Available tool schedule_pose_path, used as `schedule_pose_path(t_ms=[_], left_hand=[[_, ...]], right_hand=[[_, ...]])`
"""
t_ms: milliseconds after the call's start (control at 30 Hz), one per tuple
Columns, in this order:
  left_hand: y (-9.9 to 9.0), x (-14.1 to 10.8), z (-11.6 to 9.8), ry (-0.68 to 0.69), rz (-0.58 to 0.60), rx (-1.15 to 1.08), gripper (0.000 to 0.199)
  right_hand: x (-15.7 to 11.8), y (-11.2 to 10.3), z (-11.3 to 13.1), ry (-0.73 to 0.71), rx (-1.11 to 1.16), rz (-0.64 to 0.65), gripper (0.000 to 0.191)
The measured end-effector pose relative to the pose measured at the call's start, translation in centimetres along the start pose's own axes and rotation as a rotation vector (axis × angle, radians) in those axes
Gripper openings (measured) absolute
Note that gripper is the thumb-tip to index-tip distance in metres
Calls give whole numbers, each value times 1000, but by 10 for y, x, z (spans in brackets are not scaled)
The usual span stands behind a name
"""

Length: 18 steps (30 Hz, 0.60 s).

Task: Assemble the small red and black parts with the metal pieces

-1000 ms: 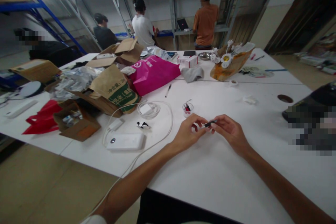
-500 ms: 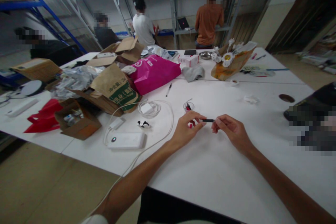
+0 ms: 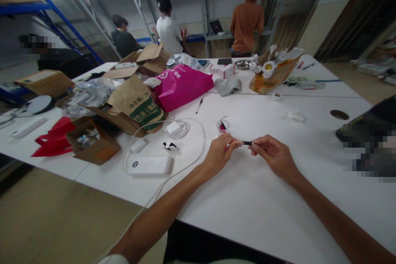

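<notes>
Head view: fingers of left hand [image 3: 219, 152] and right hand [image 3: 275, 154] pinch a black rod [image 3: 247, 143]; a brown bag [image 3: 136, 105] reads "净含量".

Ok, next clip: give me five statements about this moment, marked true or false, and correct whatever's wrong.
1. The left hand and the right hand both have fingers on a small black item. True.
2. The white rectangular device lies to the right of both hands. False: it lies to their left.
3. A pen lies on the white table beside the magenta bag. True.
4. The small clear container is empty. False: red and black items show in it.
5. The gray cloth lies to the right of the magenta bag. True.
</notes>
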State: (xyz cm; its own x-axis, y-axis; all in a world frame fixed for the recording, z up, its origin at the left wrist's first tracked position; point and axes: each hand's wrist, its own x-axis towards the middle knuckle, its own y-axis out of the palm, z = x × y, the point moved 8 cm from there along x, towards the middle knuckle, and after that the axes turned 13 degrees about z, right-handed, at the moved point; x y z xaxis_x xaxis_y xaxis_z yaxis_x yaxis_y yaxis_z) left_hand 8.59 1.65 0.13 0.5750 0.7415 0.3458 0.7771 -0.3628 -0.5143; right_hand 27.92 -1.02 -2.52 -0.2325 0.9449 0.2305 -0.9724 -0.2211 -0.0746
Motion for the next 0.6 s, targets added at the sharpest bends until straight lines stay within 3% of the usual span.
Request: schedule_pose_path(t_ms=[167,267,367,467,600], left_hand=[[0,0,7,-86,40,-24,54],[2,0,6,-83,26,-10,44],[3,0,-1,11,-9,13,46],[5,0,-8,80,2,33,28],[3,1,-7,16,21,66,30]], right_hand=[[-2,1,2,-11,-1,-10,32],[-2,0,1,-1,4,-9,33],[-1,0,1,5,-7,0,34],[0,1,1,8,-9,6,32],[0,0,3,-7,-14,6,28]])
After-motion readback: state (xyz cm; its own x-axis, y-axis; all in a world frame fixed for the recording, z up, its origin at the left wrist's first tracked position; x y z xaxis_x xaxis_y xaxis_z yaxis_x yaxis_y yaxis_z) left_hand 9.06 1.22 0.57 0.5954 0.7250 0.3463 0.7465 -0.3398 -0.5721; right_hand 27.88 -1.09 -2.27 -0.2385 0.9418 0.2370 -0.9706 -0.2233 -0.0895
